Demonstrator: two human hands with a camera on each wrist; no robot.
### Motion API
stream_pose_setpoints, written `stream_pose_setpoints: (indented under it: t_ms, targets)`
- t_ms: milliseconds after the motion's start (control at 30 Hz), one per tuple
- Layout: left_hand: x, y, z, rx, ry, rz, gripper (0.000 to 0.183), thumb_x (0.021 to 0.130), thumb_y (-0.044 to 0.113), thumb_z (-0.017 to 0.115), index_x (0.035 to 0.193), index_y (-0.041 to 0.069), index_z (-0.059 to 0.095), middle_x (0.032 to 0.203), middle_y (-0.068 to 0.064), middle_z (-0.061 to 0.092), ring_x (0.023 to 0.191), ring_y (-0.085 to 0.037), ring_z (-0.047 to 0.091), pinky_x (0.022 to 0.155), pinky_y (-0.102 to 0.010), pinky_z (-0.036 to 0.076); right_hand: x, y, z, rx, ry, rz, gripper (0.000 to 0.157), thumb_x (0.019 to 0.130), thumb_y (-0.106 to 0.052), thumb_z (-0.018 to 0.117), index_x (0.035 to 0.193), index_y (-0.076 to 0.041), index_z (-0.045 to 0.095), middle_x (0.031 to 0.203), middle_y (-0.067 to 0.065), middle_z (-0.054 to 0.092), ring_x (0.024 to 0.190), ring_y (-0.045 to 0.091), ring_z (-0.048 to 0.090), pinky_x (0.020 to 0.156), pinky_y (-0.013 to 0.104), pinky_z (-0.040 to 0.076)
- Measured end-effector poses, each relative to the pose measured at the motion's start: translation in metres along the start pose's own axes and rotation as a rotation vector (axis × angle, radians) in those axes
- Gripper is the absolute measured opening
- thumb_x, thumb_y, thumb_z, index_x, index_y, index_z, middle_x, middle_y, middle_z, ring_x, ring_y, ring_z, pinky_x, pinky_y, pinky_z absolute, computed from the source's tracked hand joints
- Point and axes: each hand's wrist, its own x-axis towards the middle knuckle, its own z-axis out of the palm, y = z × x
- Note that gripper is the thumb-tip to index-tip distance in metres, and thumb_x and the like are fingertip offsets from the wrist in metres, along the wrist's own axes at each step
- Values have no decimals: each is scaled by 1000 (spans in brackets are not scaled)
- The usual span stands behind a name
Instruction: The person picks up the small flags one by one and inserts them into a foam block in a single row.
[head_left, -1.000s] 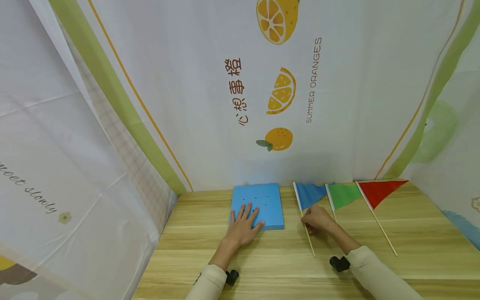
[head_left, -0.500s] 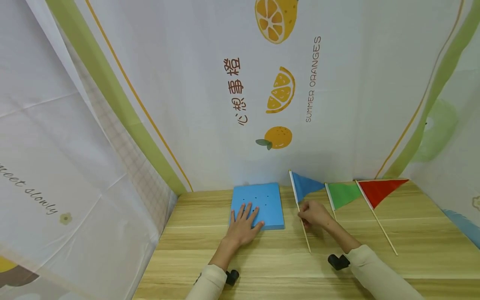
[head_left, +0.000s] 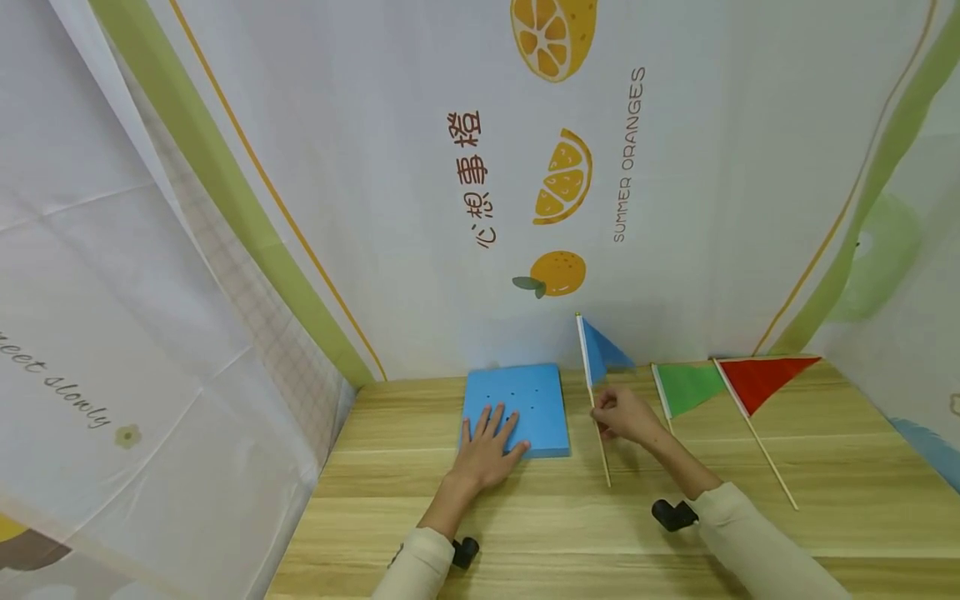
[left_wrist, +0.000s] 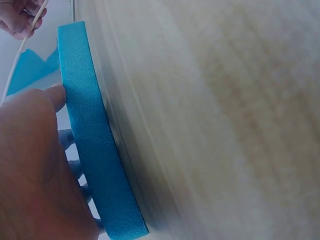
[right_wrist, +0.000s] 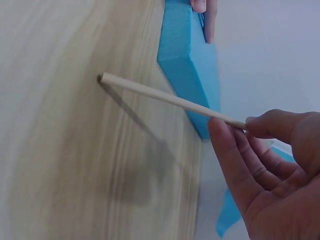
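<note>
My left hand (head_left: 483, 458) rests on a blue foam block (head_left: 536, 429), fingers spread over its top, where several small holes show. In the left wrist view the block's thick side (left_wrist: 95, 130) lies flat along the table. To the right, my right hand (head_left: 626, 417) pinches the thin wooden stick of a blue flag (head_left: 597, 350) between thumb and fingers. The flag tilts with its cloth end raised, and in the right wrist view the lower stick end (right_wrist: 115, 81) is right at the tabletop beside its shadow.
A green flag (head_left: 687, 389) and a red flag (head_left: 765, 382) lie at the back right of the wooden table (head_left: 570, 533). The green flag's stick is partly hidden by my right hand. A printed cloth (head_left: 675, 250) hangs behind the table.
My right hand has lifted the blue flag's cloth end off the table and tipped it upward, moving slightly left and away. The left hand has stayed on the foam block.
</note>
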Motion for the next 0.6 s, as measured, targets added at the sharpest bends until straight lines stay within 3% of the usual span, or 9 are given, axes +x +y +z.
stream_pose_setpoints:
  t_ms: [367, 600]
  targets:
    - [0, 0, -1, -3, 3, 2, 70, 112, 58, 43, 170, 20, 33, 179, -12, 20, 167, -38, 15, 131, -71, 11, 7, -11, -2, 16, 37, -35, 7, 101, -1, 63, 100, 6, 61, 93, 24, 70, 73, 20, 72, 69, 37, 67]
    - [0, 0, -2, 5, 3, 3, 70, 112, 57, 43, 170, 19, 34, 179, -12, 21, 166, -39, 16, 130, -71, 12, 12, -14, -3, -2, 66, -40, 8, 102, -3, 64, 101, 5, 62, 92, 18, 70, 75, 20, 73, 71, 37, 68]
